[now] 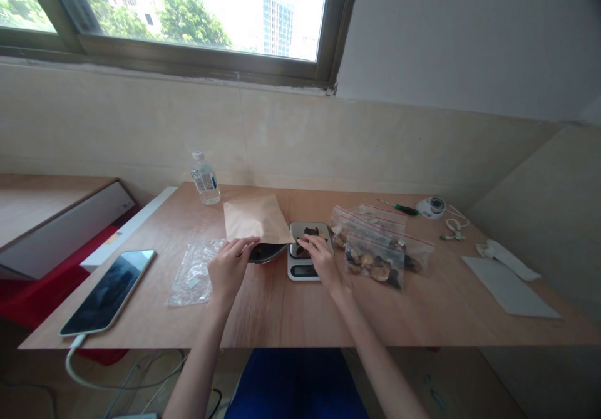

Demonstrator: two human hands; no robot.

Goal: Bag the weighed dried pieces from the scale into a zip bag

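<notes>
A brown paper pouch (257, 220) lies on the table with its dark, open mouth facing me. My left hand (233, 265) pinches the left part of that mouth. Right of the pouch stands a small digital scale (297, 272) with dark and tan dried pieces (313, 233) on its metal plate. Over the plate is my right hand (319, 253), fingers closed together at the pieces; what they grip is too small to make out. Zip bags of dried slices (374, 262) lie just right of the scale. Left of my left hand rests a crumpled clear plastic bag (192, 275).
A water bottle (205, 180) stands at the back left, and a phone (109, 292) with a cable lies front left. At the back right are a green-handled screwdriver (406, 210) and a white camera-like device (431, 207). White sheets (511, 286) lie at the right.
</notes>
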